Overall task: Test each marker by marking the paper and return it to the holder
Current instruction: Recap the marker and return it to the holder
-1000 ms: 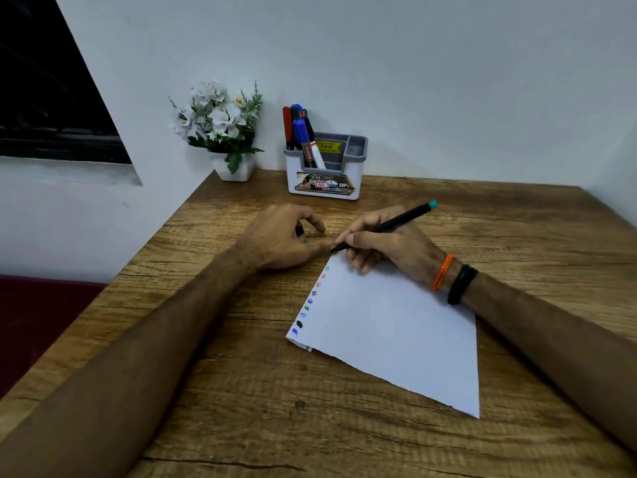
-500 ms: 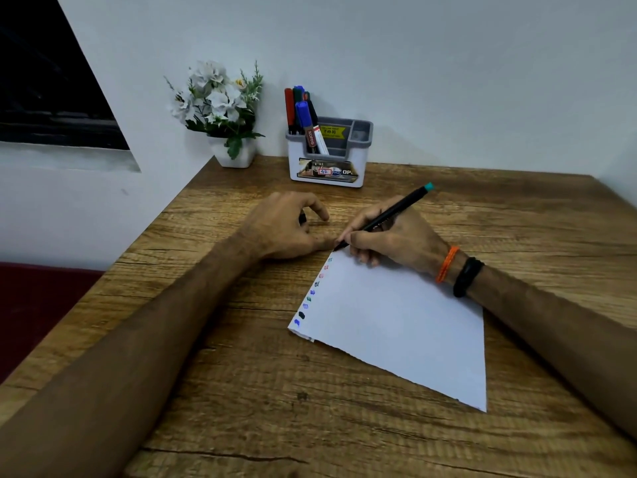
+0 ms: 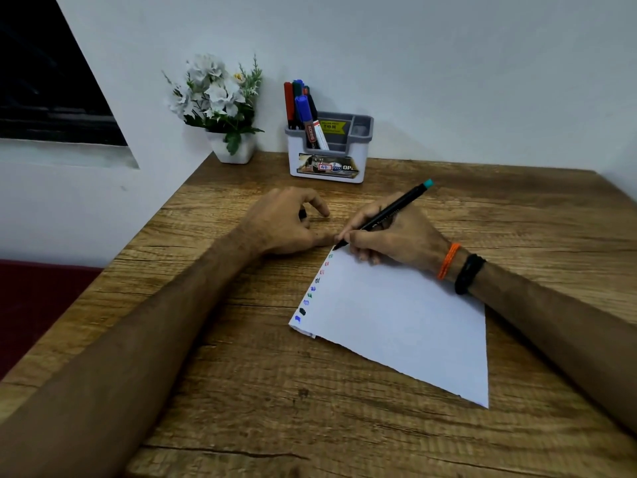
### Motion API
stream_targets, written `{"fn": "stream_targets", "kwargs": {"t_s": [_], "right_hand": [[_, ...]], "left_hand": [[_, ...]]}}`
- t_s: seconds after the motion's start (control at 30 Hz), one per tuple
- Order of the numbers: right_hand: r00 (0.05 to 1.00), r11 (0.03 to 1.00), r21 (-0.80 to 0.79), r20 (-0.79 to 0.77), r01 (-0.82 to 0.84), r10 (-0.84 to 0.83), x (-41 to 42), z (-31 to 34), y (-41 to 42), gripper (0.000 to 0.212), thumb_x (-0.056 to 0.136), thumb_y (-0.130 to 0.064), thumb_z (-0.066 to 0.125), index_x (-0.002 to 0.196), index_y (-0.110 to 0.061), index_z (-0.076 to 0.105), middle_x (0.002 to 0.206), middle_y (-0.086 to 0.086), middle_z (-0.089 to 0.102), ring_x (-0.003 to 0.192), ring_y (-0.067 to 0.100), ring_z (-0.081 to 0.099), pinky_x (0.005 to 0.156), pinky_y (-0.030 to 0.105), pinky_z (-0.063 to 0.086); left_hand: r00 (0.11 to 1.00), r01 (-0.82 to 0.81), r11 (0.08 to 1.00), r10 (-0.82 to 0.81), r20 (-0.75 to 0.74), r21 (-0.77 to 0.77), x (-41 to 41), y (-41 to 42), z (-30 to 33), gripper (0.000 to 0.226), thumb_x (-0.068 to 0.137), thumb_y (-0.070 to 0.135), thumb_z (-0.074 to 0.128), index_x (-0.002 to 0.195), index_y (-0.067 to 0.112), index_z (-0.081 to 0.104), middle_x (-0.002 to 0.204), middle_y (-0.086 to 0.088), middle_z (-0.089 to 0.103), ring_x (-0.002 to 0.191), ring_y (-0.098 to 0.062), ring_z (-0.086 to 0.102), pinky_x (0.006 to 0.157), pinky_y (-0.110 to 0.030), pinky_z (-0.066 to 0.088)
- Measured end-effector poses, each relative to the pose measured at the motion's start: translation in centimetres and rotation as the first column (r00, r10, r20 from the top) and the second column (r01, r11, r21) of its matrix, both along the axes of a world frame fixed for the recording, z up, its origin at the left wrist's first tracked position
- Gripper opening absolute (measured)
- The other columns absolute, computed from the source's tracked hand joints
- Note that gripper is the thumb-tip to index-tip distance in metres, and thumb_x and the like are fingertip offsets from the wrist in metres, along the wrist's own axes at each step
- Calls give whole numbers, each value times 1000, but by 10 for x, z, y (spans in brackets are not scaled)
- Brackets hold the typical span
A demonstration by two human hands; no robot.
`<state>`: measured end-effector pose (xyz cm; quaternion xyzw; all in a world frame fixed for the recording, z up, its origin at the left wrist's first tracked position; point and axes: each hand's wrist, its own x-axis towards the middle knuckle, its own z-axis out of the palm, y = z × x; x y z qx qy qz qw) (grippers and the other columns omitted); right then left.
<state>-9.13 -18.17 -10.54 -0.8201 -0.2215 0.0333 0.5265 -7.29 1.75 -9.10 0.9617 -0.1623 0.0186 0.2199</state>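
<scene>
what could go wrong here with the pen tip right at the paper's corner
The marker tip sits at the far corner of the paper, so a stroke may run onto the wooden table. The left hand seems to hold a small dark cap beside the sheet rather than pinning it, so the paper may slide.

Right hand point(image 3: 393, 236): grips a black marker point(image 3: 386, 215) with a teal end, tip on the far left corner of the paper point(image 3: 396, 322).
Left hand point(image 3: 286, 225): on the desk point(image 3: 241, 391) beside that corner, fingers curled round a small dark cap point(image 3: 303, 214).
Paper: row of coloured marks point(image 3: 312, 293) down its left edge.
Holder point(image 3: 327, 150): at the desk's far edge, markers point(image 3: 300, 105) upright in its left compartment.
Flower pot point(image 3: 232, 150): far left corner.
</scene>
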Motion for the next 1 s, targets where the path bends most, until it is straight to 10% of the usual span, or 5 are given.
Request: {"fn": "stream_targets", "kwargs": {"t_s": [1.0], "right_hand": [[999,999,31,-4,33,-32,-1,0,3,15,82,1,67,76,-9,76,70,19,72,51,16,62,46,21,47]], "left_hand": [[1000,-9,1000,9,-19,4,1,1,-2,52,68,61,73,110,31,64,122,3,62,102,-10,55,88,-32,47]]}}
